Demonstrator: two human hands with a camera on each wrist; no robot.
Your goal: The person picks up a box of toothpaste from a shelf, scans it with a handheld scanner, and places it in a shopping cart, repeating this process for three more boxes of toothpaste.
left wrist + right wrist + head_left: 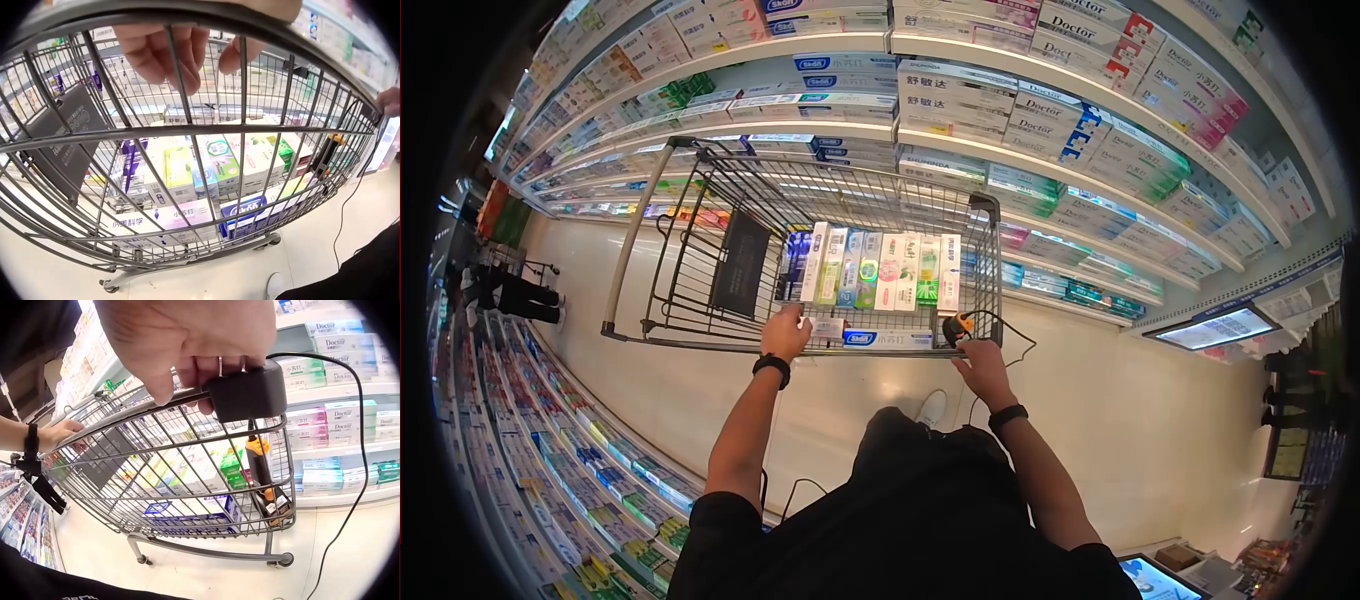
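A wire shopping cart [800, 352] stands sideways before the person, with a row of upright-facing toothpaste boxes [890, 270] in it. Over its near rim lies the left hand [787, 330]; in the left wrist view its fingers [187, 62] hang relaxed inside the wires, thumb apart, holding nothing. Below them are a pink-and-white box [165, 222] and a blue-and-white Skon box [250, 215]. The right hand [983, 370] grips the rim beside the black corner piece [247, 394], thumb on the near side and fingers beyond. An orange-and-black device [257, 462] stands in the cart's corner below it.
Shelves of toothpaste boxes [960, 100] rise behind the cart, and another shelf [550, 480] runs along the lower left. A black cable [359, 456] hangs outside the cart's right end. A lit screen [1215, 328] is at the right. Another person [515, 290] stands far left.
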